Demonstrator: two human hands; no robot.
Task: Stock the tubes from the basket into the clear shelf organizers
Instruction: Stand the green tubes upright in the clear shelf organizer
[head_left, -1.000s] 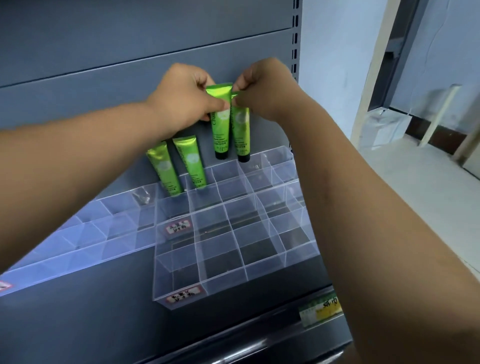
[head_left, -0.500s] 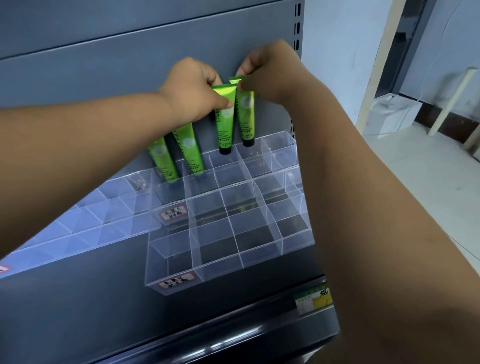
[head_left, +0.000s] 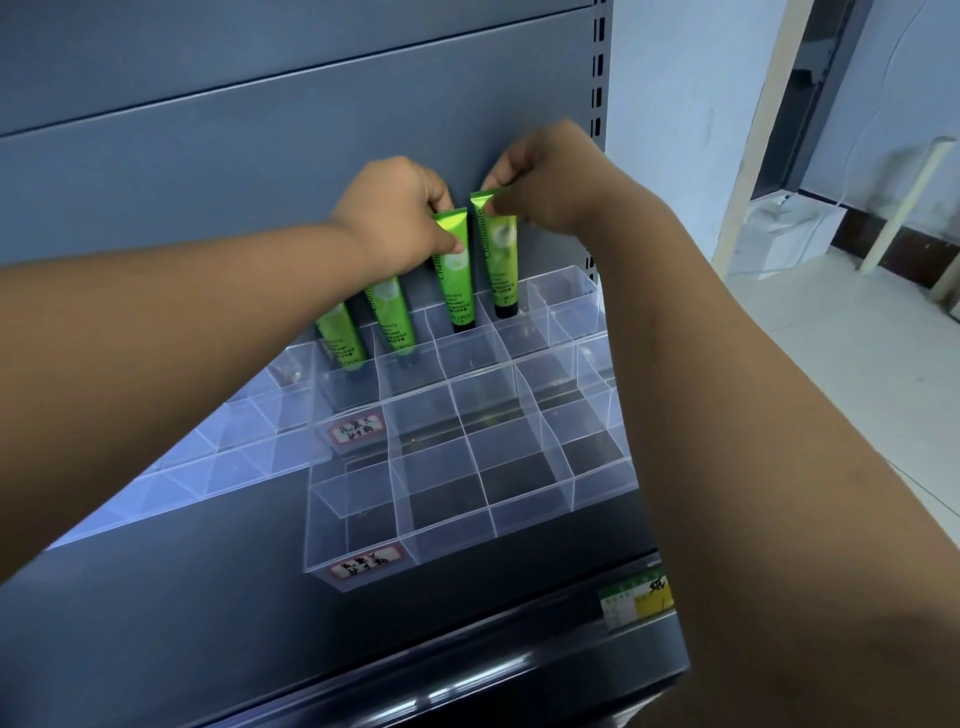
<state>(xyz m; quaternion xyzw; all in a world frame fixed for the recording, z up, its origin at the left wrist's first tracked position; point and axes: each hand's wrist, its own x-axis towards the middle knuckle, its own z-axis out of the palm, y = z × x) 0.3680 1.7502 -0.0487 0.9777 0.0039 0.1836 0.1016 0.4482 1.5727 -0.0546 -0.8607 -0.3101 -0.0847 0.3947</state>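
With the left hand (head_left: 400, 218) pinches the crimped top of the third tube (head_left: 453, 280), and with the right hand (head_left: 558, 182) that of the fourth tube (head_left: 503, 260), fingers curled on both. Holds them lower than a second ago, black caps now sunk into neighbouring back-row cells of the clear organizer (head_left: 530, 512) instead of hanging above it. Leaves two other tubes (head_left: 342, 340) (head_left: 395, 319) standing leftward in that row, leaning against the grey back panel (head_left: 260, 156).

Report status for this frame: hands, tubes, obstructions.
Left hand pinches one green tube, right hand pinches the tube beside it. Both caps down in back row of the organizer. Two more tubes stand to their left. Nothing in the way.
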